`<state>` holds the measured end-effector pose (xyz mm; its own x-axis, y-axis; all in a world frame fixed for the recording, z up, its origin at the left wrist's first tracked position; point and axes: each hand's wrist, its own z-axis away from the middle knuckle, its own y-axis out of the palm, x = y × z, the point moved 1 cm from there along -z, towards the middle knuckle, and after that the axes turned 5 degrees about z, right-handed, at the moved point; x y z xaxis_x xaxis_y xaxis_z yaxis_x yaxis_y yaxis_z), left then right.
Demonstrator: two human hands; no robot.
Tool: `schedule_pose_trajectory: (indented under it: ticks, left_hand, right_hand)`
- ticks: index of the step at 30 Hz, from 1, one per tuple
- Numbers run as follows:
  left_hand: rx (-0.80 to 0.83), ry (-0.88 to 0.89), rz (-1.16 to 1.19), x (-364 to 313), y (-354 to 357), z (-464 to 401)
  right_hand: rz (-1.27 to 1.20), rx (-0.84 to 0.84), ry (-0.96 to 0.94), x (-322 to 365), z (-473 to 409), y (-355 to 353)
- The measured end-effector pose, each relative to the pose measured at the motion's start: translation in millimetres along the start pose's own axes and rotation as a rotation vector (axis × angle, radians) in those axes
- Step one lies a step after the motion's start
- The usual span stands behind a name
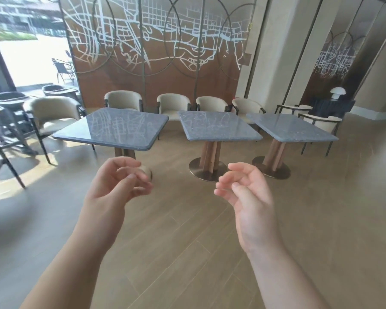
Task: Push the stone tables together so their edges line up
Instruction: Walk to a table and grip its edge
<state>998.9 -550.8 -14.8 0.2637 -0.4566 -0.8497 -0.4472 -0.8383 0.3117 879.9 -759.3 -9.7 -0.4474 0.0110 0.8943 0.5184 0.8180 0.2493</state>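
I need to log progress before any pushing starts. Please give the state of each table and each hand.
left stone table: standing apart, turned askew
middle stone table: standing apart, gaps on both sides
right stone table: standing apart, untouched
left hand: loosely curled, holds nothing
right hand: relaxed, holds nothing

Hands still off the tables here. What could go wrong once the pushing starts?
1. Each grey stone-topped table, such as the left one, stands on a single pedestal; a high push might tip it.
2. The cream armchairs close behind could get knocked.
3. The round metal bases may scrape the wooden floor.
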Motion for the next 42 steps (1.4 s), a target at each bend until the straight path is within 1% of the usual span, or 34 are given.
schedule_pose_trajectory:
  ticks: [7,14,22,25,30,36,39,42]
  left_hand:
    - [-0.144,0.038,-0.078,29,-38,-89]
    - [-0.226,0.059,-0.15,60,-69,-182]
    - [-0.319,0.038,-0.136,102,-121,-261]
    - [-0.338,0.016,-0.124,121,-150,-294]
    - [-0.303,0.003,-0.125,154,-210,-363]
    - [-0.295,-0.036,-0.119,175,-282,-451]
    - [-0.273,-0.076,-0.119,192,-301,-488]
    - [-0.24,-0.122,-0.11,215,-305,-518]
  right_hand:
    - [-0.065,0.115,0.036,-67,-105,50]
    - [-0.078,0.241,0.056,-125,-221,94]
    - [-0.055,0.327,0.132,-196,-301,152]
    - [-0.026,0.33,0.153,-224,-328,179]
    - [-0.011,0.303,0.154,-272,-377,237]
    - [0.039,0.289,0.174,-325,-432,314]
    - [0.056,0.261,0.198,-350,-453,332]
    - [0.062,0.22,0.231,-372,-473,334]
